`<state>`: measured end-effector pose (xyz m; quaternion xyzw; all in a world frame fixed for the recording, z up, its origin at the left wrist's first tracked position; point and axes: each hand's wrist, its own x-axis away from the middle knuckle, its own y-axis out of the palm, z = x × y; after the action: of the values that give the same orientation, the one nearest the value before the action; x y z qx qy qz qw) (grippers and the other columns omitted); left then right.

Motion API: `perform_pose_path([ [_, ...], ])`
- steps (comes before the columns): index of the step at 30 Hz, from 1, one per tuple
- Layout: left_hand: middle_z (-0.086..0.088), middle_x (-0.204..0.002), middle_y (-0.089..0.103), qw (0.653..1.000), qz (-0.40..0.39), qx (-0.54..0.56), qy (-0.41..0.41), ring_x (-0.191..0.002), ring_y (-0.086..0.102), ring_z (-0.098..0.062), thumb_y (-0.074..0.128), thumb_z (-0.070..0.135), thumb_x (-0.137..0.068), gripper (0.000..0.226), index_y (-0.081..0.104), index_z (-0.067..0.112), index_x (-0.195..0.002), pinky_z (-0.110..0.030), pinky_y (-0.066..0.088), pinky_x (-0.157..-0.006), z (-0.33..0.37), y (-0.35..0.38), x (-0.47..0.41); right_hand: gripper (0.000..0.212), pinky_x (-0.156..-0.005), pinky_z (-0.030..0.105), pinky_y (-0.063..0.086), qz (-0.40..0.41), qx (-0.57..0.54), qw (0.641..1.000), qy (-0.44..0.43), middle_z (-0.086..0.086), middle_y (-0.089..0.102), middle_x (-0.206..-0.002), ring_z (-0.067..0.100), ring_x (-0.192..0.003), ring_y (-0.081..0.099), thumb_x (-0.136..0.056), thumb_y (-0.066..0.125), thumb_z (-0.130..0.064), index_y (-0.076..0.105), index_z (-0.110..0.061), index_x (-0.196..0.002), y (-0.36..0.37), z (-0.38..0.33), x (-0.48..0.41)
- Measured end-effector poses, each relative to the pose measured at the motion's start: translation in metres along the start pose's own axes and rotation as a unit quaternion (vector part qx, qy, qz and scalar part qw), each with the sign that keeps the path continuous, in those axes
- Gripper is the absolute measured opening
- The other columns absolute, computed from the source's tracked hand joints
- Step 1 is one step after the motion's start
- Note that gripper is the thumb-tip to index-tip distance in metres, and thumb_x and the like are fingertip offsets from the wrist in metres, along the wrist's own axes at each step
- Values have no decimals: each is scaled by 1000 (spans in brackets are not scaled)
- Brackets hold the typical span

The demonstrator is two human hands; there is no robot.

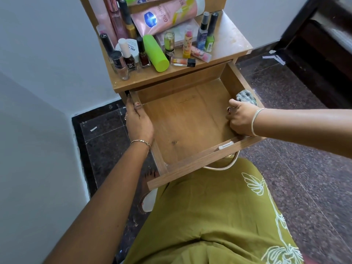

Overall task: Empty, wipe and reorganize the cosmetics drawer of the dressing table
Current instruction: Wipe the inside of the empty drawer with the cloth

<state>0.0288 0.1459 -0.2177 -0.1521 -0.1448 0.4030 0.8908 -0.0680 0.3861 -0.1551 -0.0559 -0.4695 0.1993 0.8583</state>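
Pale bluish walls [47,73], dark speckled stone floor [295,149], dark wooden furniture [323,44] at upper right.

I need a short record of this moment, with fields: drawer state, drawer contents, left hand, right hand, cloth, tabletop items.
drawer state: drawer pulled out wide
drawer contents: nothing visible inside on the wooden bottom
left hand: left hand grips the drawer's left side wall
right hand: right hand at the right inner wall, closed around a cloth
cloth: grey cloth sticks out above the right hand
tabletop items: cosmetics on the tabletop, including a green tube, a pink lotion tube, nail polish bottles
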Motion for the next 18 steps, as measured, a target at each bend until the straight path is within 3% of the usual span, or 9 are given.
perform_pose_path([
  [6, -5, -131, 53, 1000, 0, -6, 4, -115, 53, -22, 24, 32, -102, 42, 33, 28, -142, -26, 36, -87, 0, 0, 1, 44, -114, 48, 9, 4, 147, 988, 46, 7, 40, -146, 29, -138, 32, -98, 35, -37, 47, -19, -136, -14, 7, -20],
  [10, -7, -130, 54, 1000, -1, -12, -1, -114, 54, -24, 23, 33, -102, 41, 32, 30, -142, -33, 42, -92, 2, -1, 2, 47, -115, 50, 9, -18, 224, 970, 94, 8, 22, -156, 30, -143, 19, -99, 31, -31, 35, -21, -145, -32, 30, -42],
  [13, -6, -131, 54, 1000, -3, -11, 2, -116, 53, -24, 23, 33, -102, 41, 32, 29, -142, -36, 43, -96, 3, -2, 3, 52, -116, 46, 12, -41, 214, 966, 143, 8, 4, -159, 30, -145, 11, -98, 28, -24, 22, -22, -149, -42, 49, -55],
  [18, -3, -135, 51, 1000, -2, -8, 9, -120, 51, -23, 24, 32, -102, 41, 31, 30, -143, -32, 38, -95, 5, -2, 5, 54, -116, 44, 11, -33, 104, 973, 205, 7, -1, -160, 27, -146, 5, -99, 21, -24, 11, -18, -152, -44, 51, -72],
])
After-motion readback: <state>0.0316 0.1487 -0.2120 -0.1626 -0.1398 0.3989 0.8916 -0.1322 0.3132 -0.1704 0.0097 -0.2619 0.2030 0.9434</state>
